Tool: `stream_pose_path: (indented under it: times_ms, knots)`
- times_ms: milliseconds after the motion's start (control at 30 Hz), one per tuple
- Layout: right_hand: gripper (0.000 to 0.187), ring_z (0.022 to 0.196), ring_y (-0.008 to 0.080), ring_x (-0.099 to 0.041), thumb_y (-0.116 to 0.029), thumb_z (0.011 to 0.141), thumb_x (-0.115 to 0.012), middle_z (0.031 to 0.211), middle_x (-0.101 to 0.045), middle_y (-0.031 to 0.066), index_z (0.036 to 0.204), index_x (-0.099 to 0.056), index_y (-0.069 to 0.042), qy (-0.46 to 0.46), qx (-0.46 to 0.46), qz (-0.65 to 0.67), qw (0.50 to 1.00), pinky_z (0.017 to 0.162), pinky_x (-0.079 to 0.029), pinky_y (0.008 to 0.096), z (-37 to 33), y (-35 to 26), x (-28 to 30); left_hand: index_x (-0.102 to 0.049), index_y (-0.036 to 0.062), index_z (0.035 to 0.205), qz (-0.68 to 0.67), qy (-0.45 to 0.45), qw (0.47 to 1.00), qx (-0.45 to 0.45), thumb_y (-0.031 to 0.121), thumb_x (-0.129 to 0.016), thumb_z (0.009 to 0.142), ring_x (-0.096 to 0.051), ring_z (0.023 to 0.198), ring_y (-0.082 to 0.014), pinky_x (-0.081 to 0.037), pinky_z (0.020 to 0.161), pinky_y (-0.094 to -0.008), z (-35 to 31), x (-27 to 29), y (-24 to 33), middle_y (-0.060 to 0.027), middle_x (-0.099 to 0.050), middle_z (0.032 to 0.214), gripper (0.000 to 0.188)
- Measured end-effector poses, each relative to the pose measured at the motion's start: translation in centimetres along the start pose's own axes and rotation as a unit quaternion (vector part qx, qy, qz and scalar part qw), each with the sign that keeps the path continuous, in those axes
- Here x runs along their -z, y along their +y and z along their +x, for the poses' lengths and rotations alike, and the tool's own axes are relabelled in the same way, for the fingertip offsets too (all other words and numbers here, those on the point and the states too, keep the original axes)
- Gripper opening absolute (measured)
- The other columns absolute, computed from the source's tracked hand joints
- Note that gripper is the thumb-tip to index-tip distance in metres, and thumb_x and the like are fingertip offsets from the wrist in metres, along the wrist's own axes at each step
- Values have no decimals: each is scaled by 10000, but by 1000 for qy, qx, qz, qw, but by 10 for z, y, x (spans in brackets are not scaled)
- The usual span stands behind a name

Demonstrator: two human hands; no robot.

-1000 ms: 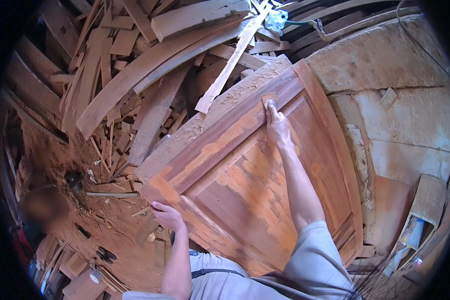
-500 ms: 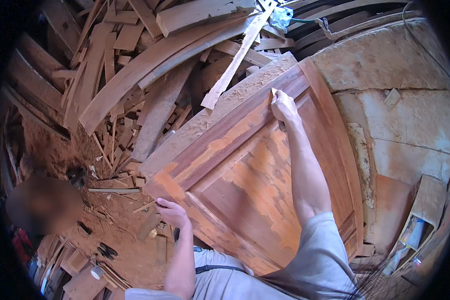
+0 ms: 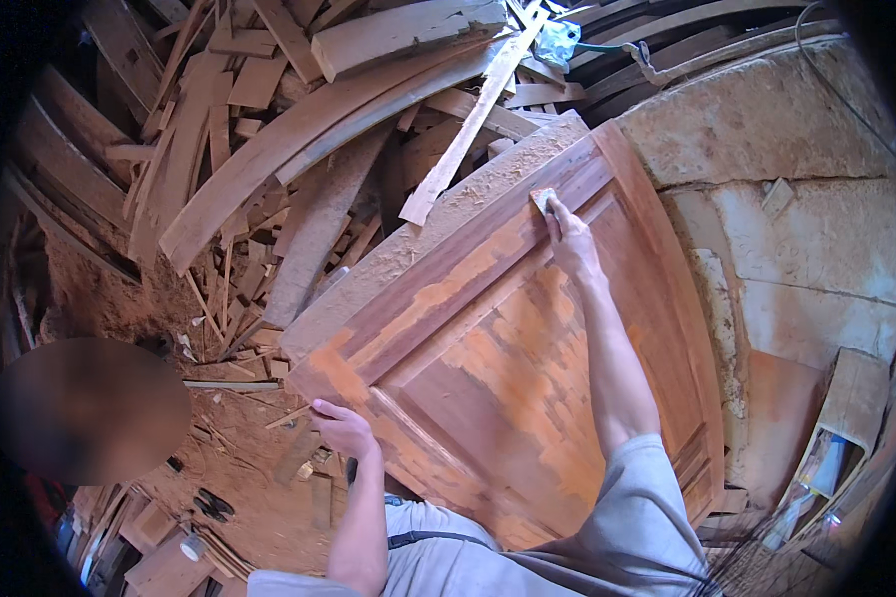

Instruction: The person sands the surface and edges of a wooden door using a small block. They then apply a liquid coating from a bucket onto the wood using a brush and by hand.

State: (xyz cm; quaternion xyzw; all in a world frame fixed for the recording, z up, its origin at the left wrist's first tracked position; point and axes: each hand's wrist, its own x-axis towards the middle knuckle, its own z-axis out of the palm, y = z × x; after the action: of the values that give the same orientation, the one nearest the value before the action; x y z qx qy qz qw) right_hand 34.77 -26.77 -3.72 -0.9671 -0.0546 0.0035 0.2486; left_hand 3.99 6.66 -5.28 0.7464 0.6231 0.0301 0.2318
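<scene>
Panelled door: long orange-patched strip angled away-right
Right hand: small pad pinched, door's far end
Left hand: parked by door's left corner, grip kinda unclear

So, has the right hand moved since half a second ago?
Yes, slightly down the picture: the right hand is farther from the top corner of the wooden panel.

The scene is viewed downward from the wearer's head through a wide fisheye lens; the panelled wooden door is framed near and centrally, heaped wood offcuts farther off.
</scene>
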Motion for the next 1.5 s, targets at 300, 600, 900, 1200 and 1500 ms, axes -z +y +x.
stream_pose_path:
  times_ms: [300, 600, 900, 1200, 1500]
  knots:
    - [342, 1089, 429, -615, -240, 1016, -472, 1187, -636, 257, 1309, -569, -94, -250, -146, -110, 951, 885, -492, 512, 8, -33, 61, -577, -112, 1169, 15, 20, 1000, 4, 459, -297, 1058, -612, 977, -512, -478, 811, -578, 7, 1, -9, -345, -644, 1073, 646]
    - [409, 1105, 399, -641, -237, 1022, -352, 1213, -636, 276, 1365, -539, -115, -127, -186, -58, 973, 904, -512, 473, 46, -49, 17, -578, -78, 1178, -5, 15, 1000, -5, 461, -293, 1057, -619, 968, -499, -492, 781, -562, 2, 3, 5, -317, -646, 1101, 622]
    - [364, 519, 166, -567, -300, 1042, -463, 724, -589, 103, 1343, -558, -118, -284, -122, 136, 941, 477, -455, 325, -64, -108, 52, -595, -104, 1150, -19, -10, 999, 23, 447, -312, 1056, -610, 1004, -501, -481, 832, -552, 1, 21, 12, -338, -641, 1095, 627]
    - [564, 547, 85, -499, -532, 1031, -406, 802, -563, -4, 1358, -524, -87, -31, -456, 663, 593, 499, -472, 261, -446, -82, 64, -606, -78, 1073, -28, -19, 999, -8, 475, -287, 1049, -640, 917, -494, -513, 748, -576, -3, 22, 13, -304, -672, 989, 639]
    - [339, 601, 124, -489, -450, 1028, -465, 722, -523, 8, 1000, -585, -134, 376, -499, 687, 370, 579, -442, 283, -743, -108, 29, -570, -184, 1160, -95, -74, 993, -3, 587, -305, 1011, -630, 1031, -500, -526, 872, -555, 16, -9, -26, -374, -631, 1101, 829]
